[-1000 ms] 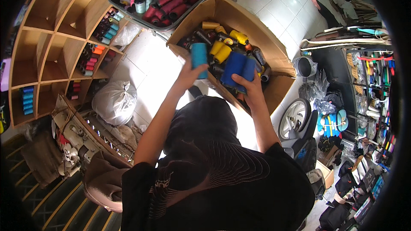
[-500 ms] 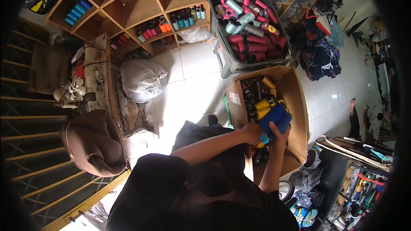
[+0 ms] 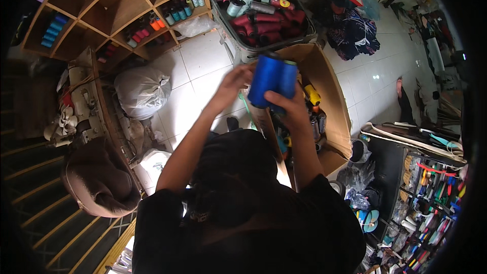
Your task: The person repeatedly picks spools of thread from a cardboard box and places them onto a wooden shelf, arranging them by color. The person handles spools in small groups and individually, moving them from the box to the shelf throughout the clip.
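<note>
Two large blue thread spools [image 3: 270, 80] are held side by side, tilted, above the cardboard box [image 3: 332, 86]. My right hand [image 3: 291, 105] is closed round their lower part, its thumb across the front. At their left side is my left hand [image 3: 236, 85], fingers loosely curled and apart, nothing visible in it. Whether its fingertips touch the spools I cannot tell. Inside the box lie a yellow spool [image 3: 312, 94] and several dark spools [image 3: 318, 124]; the held spools and my right arm hide part of the contents.
Beyond the box stands a grey plastic bin [image 3: 231, 38] heaped with pink and pale spools. A wooden cubby shelf [image 3: 116, 10] with rows of spools is at the far left. A stuffed white bag [image 3: 142, 91] rests on the tiled floor, beside a sewing machine [image 3: 83, 96].
The blue spools have risen up and left out of the box in my right hand. My left hand has moved left, from over the box to beside the spools. The view has shifted.
</note>
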A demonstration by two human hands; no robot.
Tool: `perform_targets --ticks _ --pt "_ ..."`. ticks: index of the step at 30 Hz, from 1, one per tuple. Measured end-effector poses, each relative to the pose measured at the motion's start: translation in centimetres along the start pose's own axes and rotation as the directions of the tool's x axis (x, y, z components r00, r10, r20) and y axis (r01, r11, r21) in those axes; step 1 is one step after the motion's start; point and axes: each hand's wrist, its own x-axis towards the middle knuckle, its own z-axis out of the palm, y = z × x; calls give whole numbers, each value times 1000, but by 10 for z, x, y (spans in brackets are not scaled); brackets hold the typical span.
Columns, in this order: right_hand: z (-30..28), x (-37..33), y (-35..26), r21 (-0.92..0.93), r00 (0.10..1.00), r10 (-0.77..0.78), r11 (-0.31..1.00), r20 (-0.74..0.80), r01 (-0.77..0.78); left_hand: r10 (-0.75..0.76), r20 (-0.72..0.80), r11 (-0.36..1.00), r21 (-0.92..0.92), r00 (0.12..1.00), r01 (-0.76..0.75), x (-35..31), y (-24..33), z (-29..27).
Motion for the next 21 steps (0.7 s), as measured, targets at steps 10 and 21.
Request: perform_targets --ticks 10,21 --pt "106 69 73 -150 955 215 971 205 -187 -92 -235 987 -149 968 58 -77 71 -89" --pt "352 192 124 -131 833 353 935 426 -329 135 -758 794 -303 638 -528 -130 146 -357"
